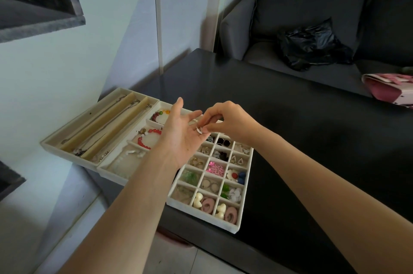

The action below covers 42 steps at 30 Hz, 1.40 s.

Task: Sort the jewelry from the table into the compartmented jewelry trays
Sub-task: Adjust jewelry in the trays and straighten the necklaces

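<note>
Two bare forearms reaching in from the near edge, over a black desk (301, 130).

Nearest on the desk: grid tray (243, 209), pale, many small square cells. Near row: cream hearts (197, 200) and pink ovals (208, 204), again in the next cell right. Next row out: green and white beads (231, 192), plain rings (211, 185). Beyond those: pink flower (215, 168), a white flower with red centre beside blue balls (237, 176), gold rings (196, 162), triangle earrings (237, 159). Far cells dark pieces, too small to tell, partly hidden by the hands.

Above the tray's far end, the hands. Left hand (178, 135) palm up, fingers straight and loose, not curled round anything; small white piece (199, 130) lying on the palm near the finger bases. Right hand (225, 120) just beside, fingers bent down, thumb and fingertips in a pinch grip on that piece, touching the left palm.

Left of the grid tray, touching it: bracelet tray (107, 167), larger cells, red bead bracelets (145, 139), pale bead strands nearer, mixed red and green beads at the far cell (157, 115).

Further left, against it: long-slot tray (53, 139), thin chains (107, 124) laid lengthwise, edge hanging past the desk's left side.

Far right on the desk: pink and white pouch (388, 88).

Beyond the desk: grey sofa (290, 5) with black plastic bag (310, 47) on the seat. Pale wall (100, 39) at left.
</note>
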Tool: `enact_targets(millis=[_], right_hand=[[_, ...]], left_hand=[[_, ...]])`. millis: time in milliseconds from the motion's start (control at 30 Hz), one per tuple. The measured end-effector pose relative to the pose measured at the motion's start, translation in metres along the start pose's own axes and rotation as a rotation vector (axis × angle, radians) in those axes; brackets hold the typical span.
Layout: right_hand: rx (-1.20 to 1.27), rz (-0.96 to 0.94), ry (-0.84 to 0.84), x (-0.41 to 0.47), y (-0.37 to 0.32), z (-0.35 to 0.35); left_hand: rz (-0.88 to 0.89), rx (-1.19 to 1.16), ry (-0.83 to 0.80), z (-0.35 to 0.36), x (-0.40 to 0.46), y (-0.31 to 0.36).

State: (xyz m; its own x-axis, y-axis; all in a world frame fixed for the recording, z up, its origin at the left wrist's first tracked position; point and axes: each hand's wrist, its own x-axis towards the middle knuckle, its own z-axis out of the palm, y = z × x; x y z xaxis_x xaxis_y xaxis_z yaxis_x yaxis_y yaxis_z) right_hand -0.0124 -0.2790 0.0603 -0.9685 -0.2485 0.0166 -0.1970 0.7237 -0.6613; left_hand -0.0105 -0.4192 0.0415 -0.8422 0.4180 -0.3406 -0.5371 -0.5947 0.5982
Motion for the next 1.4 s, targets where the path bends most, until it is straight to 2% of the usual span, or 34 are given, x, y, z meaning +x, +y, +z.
enact_targets(millis=[133,200,233,333,467,533,600,767,1067,1400], right_hand=[[0.012,0.006,-0.001,-0.003,0.002,-0.002],[0.058,0.011,0.037,-0.008,0.006,-0.005],[0.087,0.025,0.064,-0.012,0.008,-0.007],[0.118,0.120,0.138,-0.027,0.022,-0.011],[0.126,0.246,0.111,-0.052,0.040,-0.008],[0.105,0.280,0.093,-0.061,0.048,-0.006],[0.101,0.307,0.127,-0.070,0.053,-0.004],[0.116,0.356,0.286,-0.079,0.055,0.001],[-0.132,0.336,0.228,-0.078,0.052,0.010],[-0.353,0.461,0.152,-0.071,0.046,0.019]], left_hand=[[-0.010,0.043,0.009,0.003,0.006,-0.004],[0.020,0.160,0.035,0.006,0.007,-0.006],[0.058,0.324,0.075,0.007,0.008,-0.008],[0.316,1.165,0.207,0.006,0.003,-0.020],[0.601,2.008,0.027,-0.004,-0.004,-0.039],[0.655,2.196,-0.090,-0.008,-0.002,-0.043],[0.647,2.267,-0.139,-0.010,-0.001,-0.044],[0.664,2.326,-0.145,-0.013,-0.002,-0.044],[0.697,2.315,-0.158,-0.011,-0.007,-0.045],[0.724,2.331,-0.178,-0.010,-0.015,-0.047]])
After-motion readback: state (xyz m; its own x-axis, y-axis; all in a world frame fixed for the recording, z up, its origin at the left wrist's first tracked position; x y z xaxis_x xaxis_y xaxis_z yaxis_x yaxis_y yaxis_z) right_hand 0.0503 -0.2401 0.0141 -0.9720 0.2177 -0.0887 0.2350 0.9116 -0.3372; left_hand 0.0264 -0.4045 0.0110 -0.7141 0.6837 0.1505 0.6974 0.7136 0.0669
